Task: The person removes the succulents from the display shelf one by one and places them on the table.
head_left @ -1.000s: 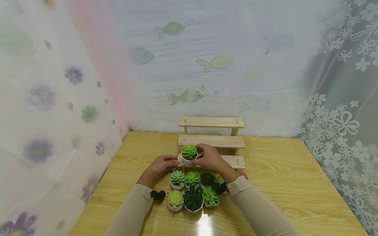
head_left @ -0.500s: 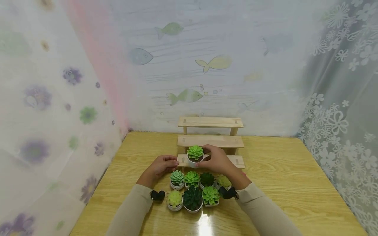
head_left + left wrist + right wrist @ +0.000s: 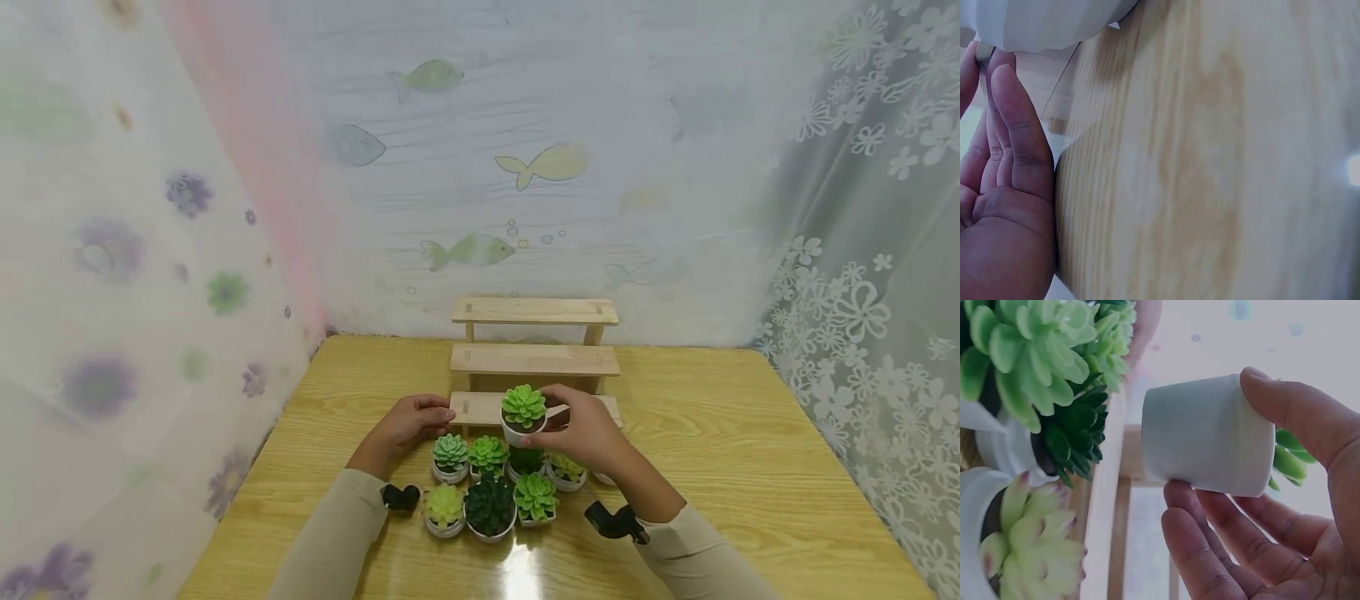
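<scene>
Head view shows the right hand (image 3: pixel 585 433) gripping a small white potted succulent (image 3: pixel 522 412) by its side, lifted off the table (image 3: pixel 750 467) just in front of the lowest step of the wooden tiered stand (image 3: pixel 535 360) and above the cluster of potted succulents (image 3: pixel 491 487). The left hand (image 3: pixel 408 423) rests on the table, fingers relaxed, fingertips touching the stand's lowest step at its left end.

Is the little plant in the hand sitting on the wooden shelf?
No, the right hand holds the potted plant up in the air.
</scene>
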A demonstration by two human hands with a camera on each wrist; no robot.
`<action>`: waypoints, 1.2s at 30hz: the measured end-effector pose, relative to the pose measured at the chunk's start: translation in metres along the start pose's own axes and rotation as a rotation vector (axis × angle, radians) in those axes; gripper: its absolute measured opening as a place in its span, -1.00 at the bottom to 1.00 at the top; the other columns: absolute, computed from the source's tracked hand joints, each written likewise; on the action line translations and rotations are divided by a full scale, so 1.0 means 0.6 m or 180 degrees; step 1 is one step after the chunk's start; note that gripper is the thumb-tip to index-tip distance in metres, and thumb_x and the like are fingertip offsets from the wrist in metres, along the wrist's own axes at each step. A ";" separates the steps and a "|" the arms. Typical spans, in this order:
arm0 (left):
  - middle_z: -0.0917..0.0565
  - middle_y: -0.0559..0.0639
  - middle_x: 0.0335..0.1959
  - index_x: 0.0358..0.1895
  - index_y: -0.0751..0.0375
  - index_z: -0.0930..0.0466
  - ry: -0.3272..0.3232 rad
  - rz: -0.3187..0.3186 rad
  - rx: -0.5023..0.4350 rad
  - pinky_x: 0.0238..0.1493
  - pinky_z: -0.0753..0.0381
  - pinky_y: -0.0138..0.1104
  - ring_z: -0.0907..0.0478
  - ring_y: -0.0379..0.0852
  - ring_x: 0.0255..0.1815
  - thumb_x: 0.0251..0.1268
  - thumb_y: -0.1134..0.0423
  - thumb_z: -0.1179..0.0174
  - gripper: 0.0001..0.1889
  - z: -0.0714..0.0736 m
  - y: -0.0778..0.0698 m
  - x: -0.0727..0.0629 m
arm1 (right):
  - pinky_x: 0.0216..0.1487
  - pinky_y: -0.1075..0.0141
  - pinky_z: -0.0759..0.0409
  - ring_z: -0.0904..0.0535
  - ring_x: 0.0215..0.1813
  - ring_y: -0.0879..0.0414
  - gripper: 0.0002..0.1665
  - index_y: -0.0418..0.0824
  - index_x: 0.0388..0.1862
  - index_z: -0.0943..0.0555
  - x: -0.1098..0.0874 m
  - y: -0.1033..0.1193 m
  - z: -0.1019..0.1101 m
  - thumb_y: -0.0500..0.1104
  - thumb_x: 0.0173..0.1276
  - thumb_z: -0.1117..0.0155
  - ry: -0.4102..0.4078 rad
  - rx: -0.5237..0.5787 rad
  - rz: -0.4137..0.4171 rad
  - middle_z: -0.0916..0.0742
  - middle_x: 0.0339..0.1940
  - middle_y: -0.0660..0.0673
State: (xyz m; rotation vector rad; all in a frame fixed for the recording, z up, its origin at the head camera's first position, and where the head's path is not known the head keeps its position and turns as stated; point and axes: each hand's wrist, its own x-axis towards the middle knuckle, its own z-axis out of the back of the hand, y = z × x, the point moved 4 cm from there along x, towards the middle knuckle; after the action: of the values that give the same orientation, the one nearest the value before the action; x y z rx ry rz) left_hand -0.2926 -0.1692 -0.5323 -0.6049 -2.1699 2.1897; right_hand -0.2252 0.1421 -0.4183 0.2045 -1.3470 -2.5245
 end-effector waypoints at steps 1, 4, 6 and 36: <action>-0.74 -0.03 -0.16 0.28 0.45 -0.52 0.0012 0.0003 -0.0002 -0.15 -0.76 -0.38 -0.72 -0.19 -0.23 0.46 0.29 -0.31 -0.56 0.000 0.000 0.001 | -0.12 0.16 -0.78 -0.77 0.02 0.02 -0.02 -0.06 0.42 -0.52 -0.005 -0.003 0.002 0.15 0.04 -0.72 -0.0017 -0.0017 0.0013 -0.71 0.19 -0.14; -0.74 -0.01 -0.14 0.29 0.43 -0.52 0.0009 0.0030 -0.0006 -0.13 -0.75 -0.38 -0.72 -0.19 -0.21 0.46 0.28 -0.32 -0.55 0.001 0.003 0.005 | -0.05 0.14 -0.77 -0.76 0.02 0.05 -0.03 -0.02 0.42 -0.52 -0.020 -0.012 0.009 0.18 0.05 -0.71 -0.0067 -0.0065 0.0052 -0.69 0.22 -0.13; -0.74 0.00 -0.12 0.29 0.42 -0.53 -0.0007 0.0045 -0.0018 -0.13 -0.76 -0.38 -0.73 -0.19 -0.21 0.45 0.27 -0.32 -0.55 0.002 0.005 0.009 | -0.02 0.12 -0.77 -0.76 0.03 0.04 -0.04 -0.01 0.43 -0.52 -0.029 -0.017 0.013 0.18 0.07 -0.70 -0.0093 -0.0085 0.0079 -0.66 0.26 -0.15; -0.74 0.03 -0.13 0.26 0.42 -0.55 0.0077 0.0015 -0.0137 -0.14 -0.76 -0.36 -0.72 -0.17 -0.21 0.44 0.29 -0.34 -0.57 0.028 0.053 0.067 | -0.21 0.29 -0.77 -0.77 -0.10 0.13 -0.07 -0.06 0.36 -0.57 -0.141 -0.091 0.006 0.08 -0.01 -0.75 -0.0246 -0.0034 -0.0624 -0.70 0.22 -0.20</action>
State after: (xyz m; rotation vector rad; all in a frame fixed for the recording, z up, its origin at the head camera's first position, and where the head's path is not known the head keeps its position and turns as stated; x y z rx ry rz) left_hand -0.3259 -0.1764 -0.5740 -0.6352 -2.2112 2.1315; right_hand -0.1550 0.1996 -0.4619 0.2504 -1.4048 -2.7259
